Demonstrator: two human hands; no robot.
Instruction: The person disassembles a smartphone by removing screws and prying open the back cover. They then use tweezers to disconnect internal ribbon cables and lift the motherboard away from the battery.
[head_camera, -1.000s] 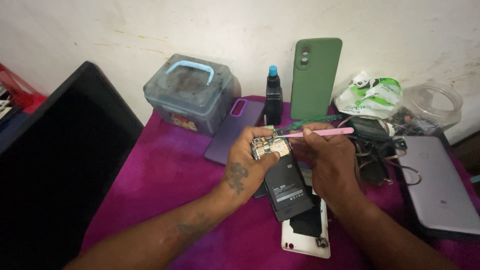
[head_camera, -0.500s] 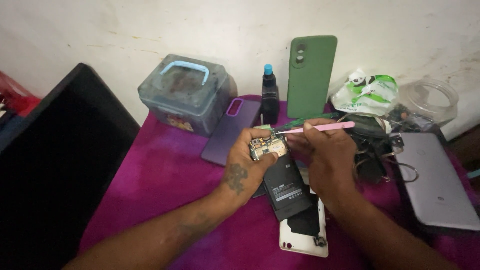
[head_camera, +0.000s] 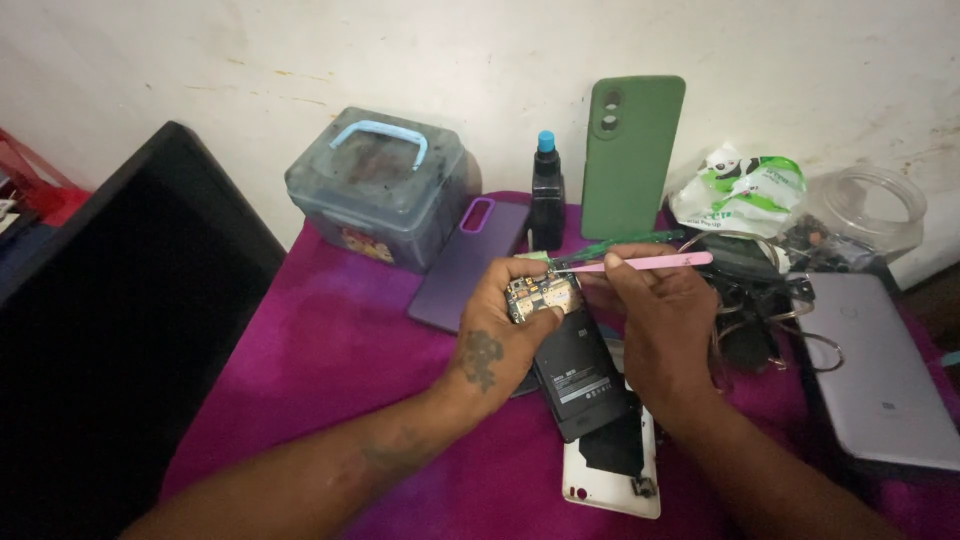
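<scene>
Between our two hands we keep a small circuit board (head_camera: 541, 294), pinched by the fingers of our left hand (head_camera: 497, 335). Our right hand (head_camera: 655, 315) is closed on pink tweezers (head_camera: 640, 263), whose tip lies at the board's upper edge. Just below the hands, a black battery (head_camera: 578, 372) rests on an opened white phone (head_camera: 612, 468) on the table's magenta cloth (head_camera: 330, 350). Beyond the left hand lie a purple phone case (head_camera: 468, 262) and a grey box with a blue handle (head_camera: 380, 185); beyond the right hand stands a green phone case (head_camera: 630, 155).
</scene>
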